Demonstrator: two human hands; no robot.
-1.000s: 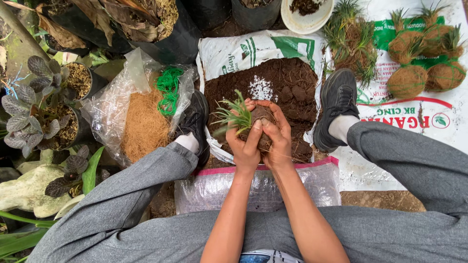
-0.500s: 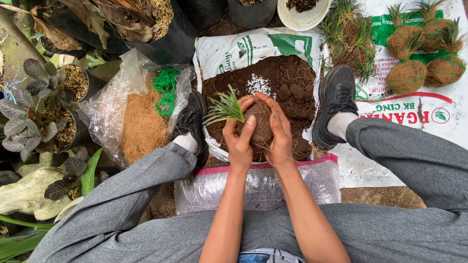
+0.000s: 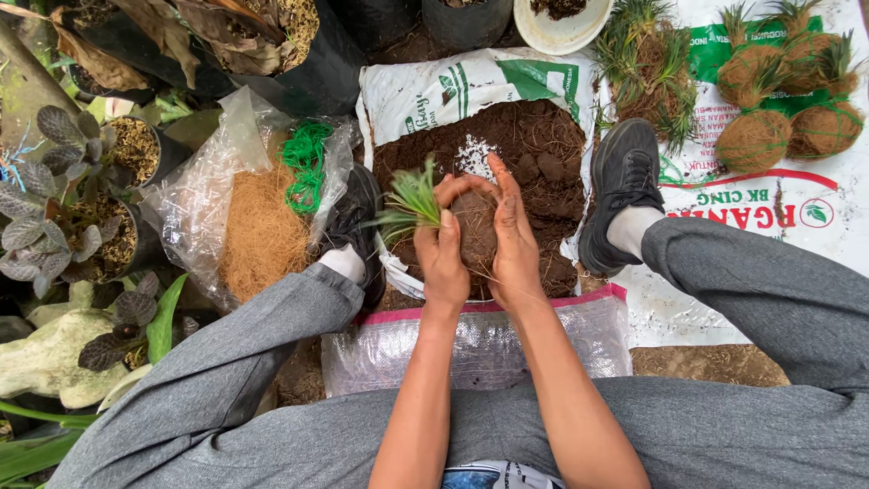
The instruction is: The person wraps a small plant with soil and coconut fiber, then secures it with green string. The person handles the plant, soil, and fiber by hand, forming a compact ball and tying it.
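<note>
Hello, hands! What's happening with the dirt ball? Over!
Both hands, left hand and right hand, cupped around soil ball. Grass tuft points left. Open soil sack underneath.

Open soil bag [image 3: 507,136] ahead gives room; shoes [image 3: 625,181] flank it, coir bag [image 3: 258,231] perhaps crowds the left.

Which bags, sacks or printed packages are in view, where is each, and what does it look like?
White woven sack with green print: centre top, opened flat, holding dark soil.
White printed sheet with red and green marks: right, under fibre-wrapped plant balls.
Clear plastic bag: left, holding brown fibre.
Clear bag with pink edge: between the knees.
</note>
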